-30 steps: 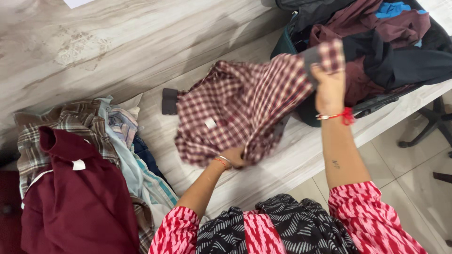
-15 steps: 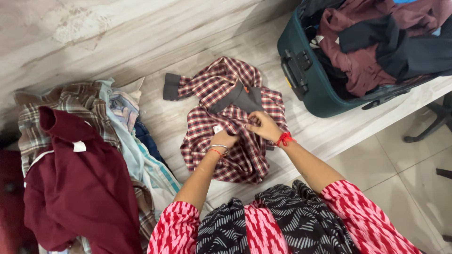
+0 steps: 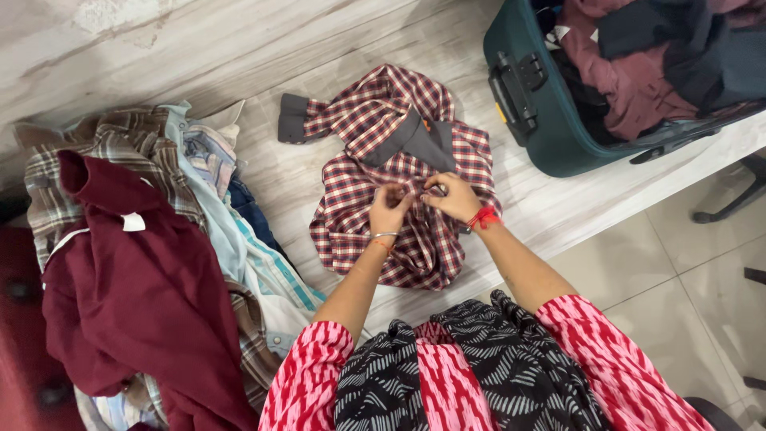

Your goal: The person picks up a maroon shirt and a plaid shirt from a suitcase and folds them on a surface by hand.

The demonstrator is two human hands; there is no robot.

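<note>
- Checked shirt (image 3: 363,219): red, white and dark plaid with grey collar and grey cuff; lies crumpled on the pale wood-grain table (image 3: 263,48), at centre, directly at 12 o'clock from the person's torso. One sleeve trails toward 10 o'clock.
- Left hand (image 3: 388,214): forearm rises from 6 o'clock, wrist bent, bangle at the wrist; fingertips drawn together, pinching the shirt's front edge just below the collar.
- Right hand (image 3: 453,197): forearm enters from 5 o'clock, red thread tied at the wrist; fingers curled, thumb and forefinger nipping the same fabric. The two hands meet, fingertips touching or nearly so.
- Clothes pile (image 3: 199,207): at 9 o'clock from the shirt, just beside it; brown plaid, pale blue striped and denim pieces, heaped.
- Maroon garment (image 3: 136,303): drapes over the pile's near side, at 8 o'clock, white tag showing.
- Teal suitcase (image 3: 531,120): open, at 2 o'clock, near the shirt but apart; holds dark and maroon clothing.
</note>
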